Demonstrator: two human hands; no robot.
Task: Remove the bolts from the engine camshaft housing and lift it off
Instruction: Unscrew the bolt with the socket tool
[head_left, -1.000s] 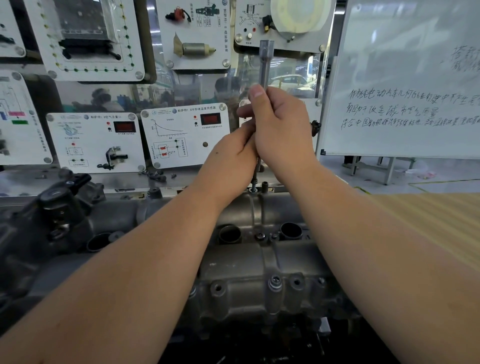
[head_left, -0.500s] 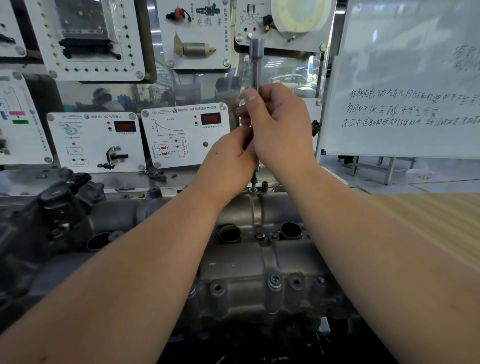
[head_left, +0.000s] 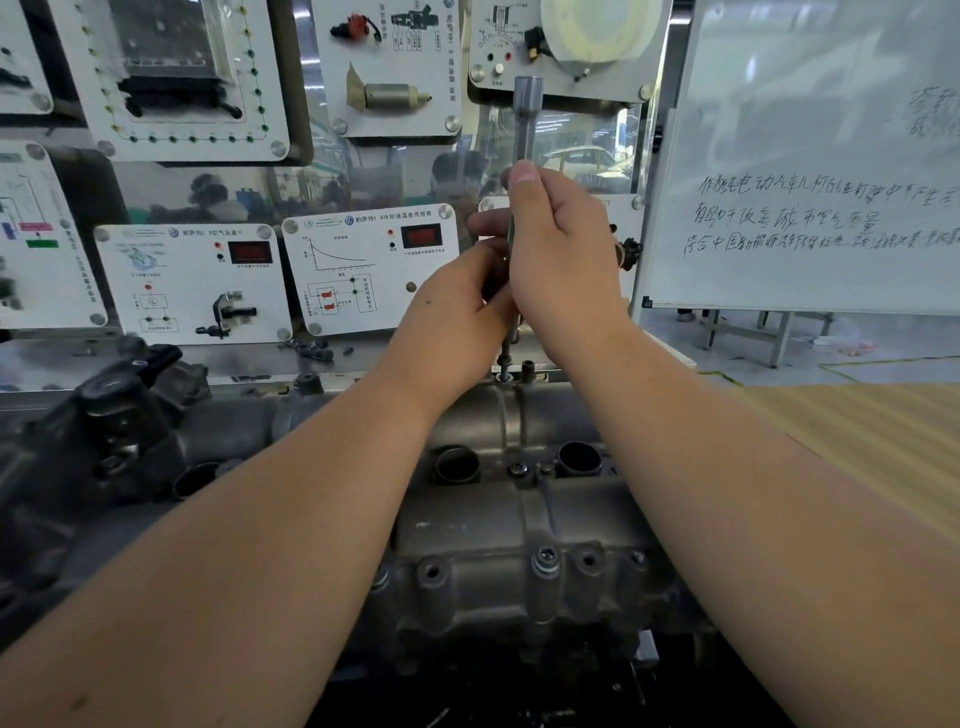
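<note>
A grey cast-metal engine camshaft housing (head_left: 483, 525) spans the lower middle of the view, lying across a dark workbench (head_left: 47, 571), with 3 round dark bores along its top and several bolt bosses along its near edge. Behind it stands a display wall of white instrument panels (head_left: 363, 270) with red readouts and diagrams, and at the right a white whiteboard (head_left: 810, 171) covered in handwritten lines, above a tan striped surface (head_left: 857, 431).

Both forearms reach over the housing to its far edge. The right hand (head_left: 563, 254) is wrapped around the shaft of a long silver socket driver (head_left: 527, 111), thumb pressed against it near the top of the grip; the driver stands close to upright, its socket-shaped upper end showing above the fist. The left hand (head_left: 457, 306) is curled just below and touching the right, fingers closed around the lower shaft; exactly how they pinch it is hidden. Below the hands the thin tip of the driver meets a small dark bolt (head_left: 503, 364) at the far edge of the housing. 1 silver bolt head (head_left: 546, 557) sits in a boss at the near edge.
</note>
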